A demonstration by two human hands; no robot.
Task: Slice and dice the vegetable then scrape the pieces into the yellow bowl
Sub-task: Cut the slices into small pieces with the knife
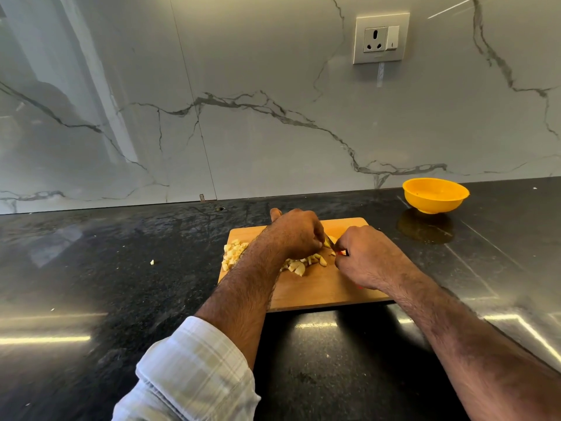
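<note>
A wooden cutting board [321,290] lies on the black counter. Pale diced vegetable pieces [232,253] are heaped at its left edge, and more lie in the middle [303,264]. My left hand [296,233] curls its fingers over an uncut piece of the vegetable [332,239], mostly hidden. My right hand [368,256] grips a knife with a red handle [342,253]; its blade [329,241] runs between the two hands into the vegetable. The yellow bowl [435,194] stands to the far right of the board, near the wall.
One stray vegetable bit [152,262] lies on the black stone counter [106,268] left of the board. A marble backsplash with a wall socket [381,38] rises behind. The counter's front edge runs diagonally at the lower right.
</note>
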